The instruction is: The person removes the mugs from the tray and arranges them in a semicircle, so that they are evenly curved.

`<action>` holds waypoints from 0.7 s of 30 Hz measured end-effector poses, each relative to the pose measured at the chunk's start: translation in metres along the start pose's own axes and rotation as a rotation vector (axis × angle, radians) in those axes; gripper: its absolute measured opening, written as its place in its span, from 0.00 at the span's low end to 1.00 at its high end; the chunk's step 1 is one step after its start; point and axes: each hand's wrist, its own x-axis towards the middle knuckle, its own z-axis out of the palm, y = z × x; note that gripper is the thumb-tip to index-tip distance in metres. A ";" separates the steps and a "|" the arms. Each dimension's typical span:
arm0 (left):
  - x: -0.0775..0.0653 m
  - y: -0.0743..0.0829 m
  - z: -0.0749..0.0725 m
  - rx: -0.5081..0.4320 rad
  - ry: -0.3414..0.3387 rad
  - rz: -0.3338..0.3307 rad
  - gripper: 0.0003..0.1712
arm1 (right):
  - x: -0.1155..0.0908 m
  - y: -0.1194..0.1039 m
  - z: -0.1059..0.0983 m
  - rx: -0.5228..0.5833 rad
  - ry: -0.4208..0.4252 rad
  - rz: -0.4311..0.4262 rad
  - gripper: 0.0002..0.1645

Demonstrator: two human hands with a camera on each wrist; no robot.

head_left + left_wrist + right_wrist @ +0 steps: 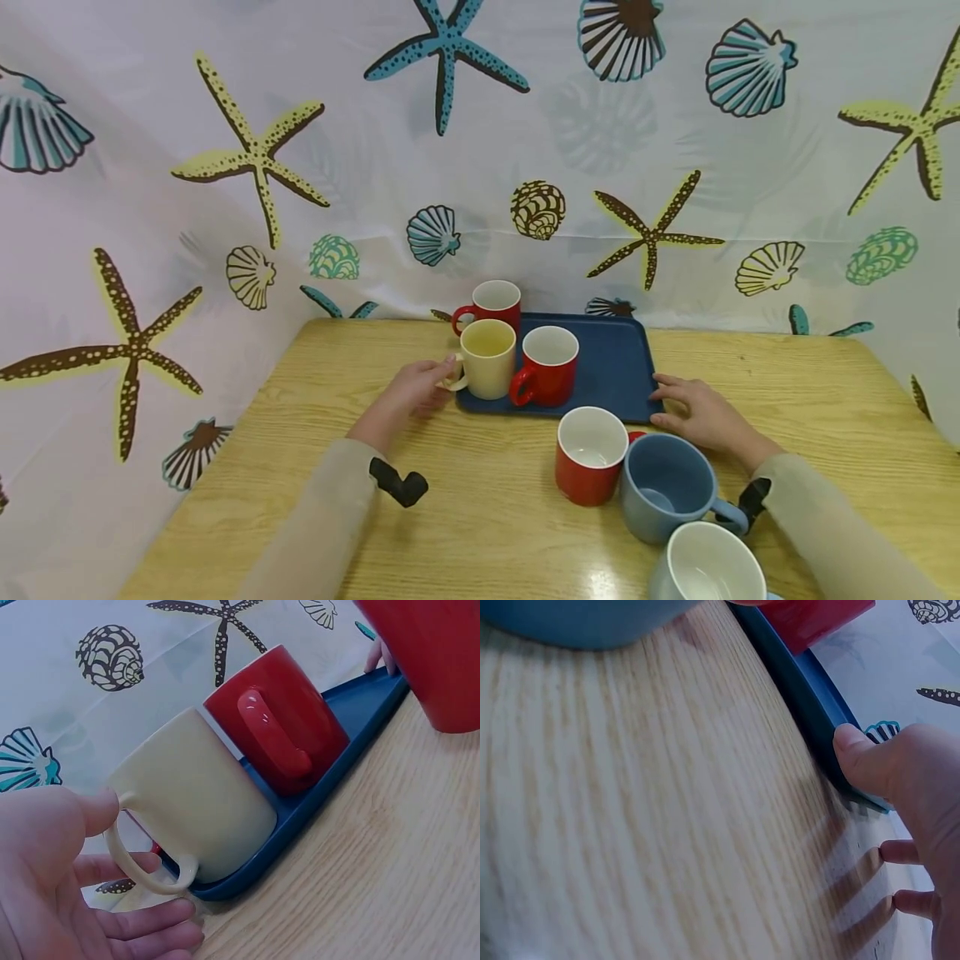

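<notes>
A cream-yellow mug stands upright at the front left of a dark blue tray. My left hand is at its handle; in the left wrist view the thumb meets the handle's top, and the loosely extended fingers spread behind and below it. On the tray, a red mug stands to the right of the yellow one, and another red mug is behind. My right hand is at the tray's right edge, its thumb at the rim and its other fingers spread over the table.
Closer to me on the right, a red mug, a blue mug and a pale mug stand on the wooden table beside my right forearm. A shell-and-starfish cloth hangs behind the table and along its left side.
</notes>
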 end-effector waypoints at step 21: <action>0.008 0.020 0.000 -0.118 -0.044 -0.094 0.34 | 0.001 -0.001 0.001 0.028 0.006 0.001 0.22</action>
